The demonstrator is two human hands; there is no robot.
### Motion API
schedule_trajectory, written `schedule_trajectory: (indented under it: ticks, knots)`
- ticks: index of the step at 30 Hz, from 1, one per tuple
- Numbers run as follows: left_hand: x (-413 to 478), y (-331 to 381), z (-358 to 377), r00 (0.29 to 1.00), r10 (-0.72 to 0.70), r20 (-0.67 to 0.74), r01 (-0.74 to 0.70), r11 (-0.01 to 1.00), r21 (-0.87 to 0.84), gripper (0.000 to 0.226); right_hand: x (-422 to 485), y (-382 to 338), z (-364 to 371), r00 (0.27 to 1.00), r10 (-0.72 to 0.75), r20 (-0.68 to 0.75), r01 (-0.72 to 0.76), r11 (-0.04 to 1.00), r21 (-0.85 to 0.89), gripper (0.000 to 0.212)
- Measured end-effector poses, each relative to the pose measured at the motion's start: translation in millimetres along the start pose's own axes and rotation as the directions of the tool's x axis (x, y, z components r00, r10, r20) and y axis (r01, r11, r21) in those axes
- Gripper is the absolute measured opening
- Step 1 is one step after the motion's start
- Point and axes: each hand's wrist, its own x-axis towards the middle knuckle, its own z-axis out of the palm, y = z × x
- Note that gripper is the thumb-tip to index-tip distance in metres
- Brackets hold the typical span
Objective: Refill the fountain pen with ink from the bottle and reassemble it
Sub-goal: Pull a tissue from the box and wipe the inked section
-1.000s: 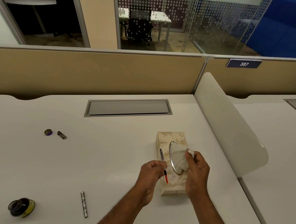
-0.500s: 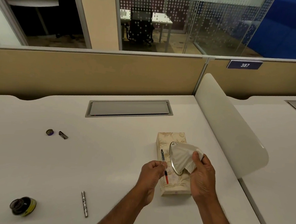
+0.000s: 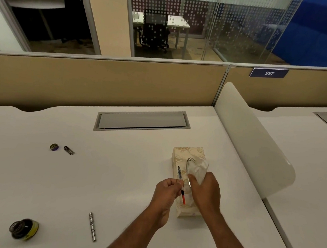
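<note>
Two hands: your left hand [image 3: 167,189] pinches the nib-and-converter section [image 3: 180,177] at mid-length, fingers curled on it; your right hand [image 3: 204,191] has its fingers clamped on a tissue [image 3: 201,170] rising from the tissue box [image 3: 187,151].
Pen section: just above the box's left edge, nib pointing far, red end near.
Handling: light, thin, likely ink-slick; grip the clear body, never the fragile nib.
Barrel: pen barrel [image 3: 92,226] lies on the table [image 3: 117,169], near left.

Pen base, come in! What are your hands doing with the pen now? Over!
Left hand pinches nib section. Right hand grips tissue at tissue box. Barrel lies apart on desk. Nothing blocking.
</note>
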Motion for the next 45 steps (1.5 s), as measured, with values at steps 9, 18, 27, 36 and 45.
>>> schedule_trajectory:
  ticks: [9, 18, 27, 36, 45]
  knots:
    - [-2.6, 2.5, 1.5, 1.000, 0.001, -0.011, -0.001, 0.999, 0.033, 0.019, 3.0, 4.4, 0.8, 0.999, 0.036, -0.014, -0.031, 0.968, 0.250, 0.022]
    - [-2.5, 1.7, 0.9, 1.000, 0.005, -0.014, -0.004, 0.998, 0.066, 0.018, 7.3, 15.7, -5.4, 0.986, 0.123, 0.109, -0.163, 0.814, 0.557, 0.024]
    - [-3.0, 0.2, -0.6, 1.000, 0.008, 0.007, -0.009, 0.997, 0.077, 0.021, 3.1, 11.9, -26.7, 0.969, 0.032, 0.246, -0.208, 0.644, 0.736, 0.017]
    - [-4.5, 1.8, -1.2, 1.000, 0.008, 0.016, -0.010, 0.997, 0.081, 0.023, 7.9, -8.2, -45.8, 0.957, -0.069, 0.281, -0.199, 0.549, 0.812, 0.016]
    - [-9.6, 6.6, -5.1, 0.999, -0.008, 0.045, 0.009, 1.000, -0.020, 0.019, 10.1, -19.9, -58.7, 0.979, -0.065, 0.191, -0.109, 0.626, 0.772, 0.020]
